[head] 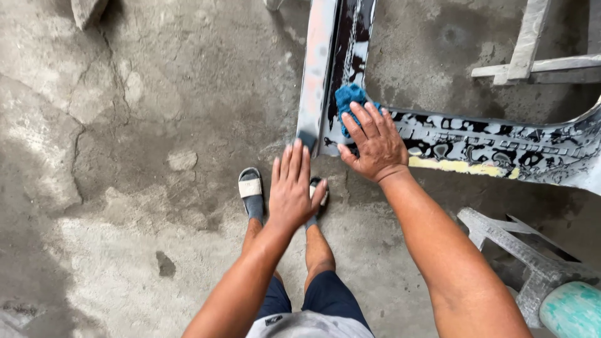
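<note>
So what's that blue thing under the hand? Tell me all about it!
The blue cloth looks like a soft, fuzzy rag in teal blue, bunched up rather than folded. The right hand presses down on it with fingers spread, hiding its lower part. It lies on a glossy, wet-looking dark car panel, near the corner where the panel bends. The left hand is not touching it.

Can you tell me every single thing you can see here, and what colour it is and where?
Glossy black curved panel with a yellow patch: one, upper right.
Blue cloth pad: one, on the panel under the right hand.
Grey metal stand: one, lower right.
Pale wooden frame: one, top right.
Cracked grey concrete floor: everywhere below.
Grey-and-white sandals: two, on the feet.
Left hand: open, at the panel's end.
Right hand: pressing the pad.
</note>
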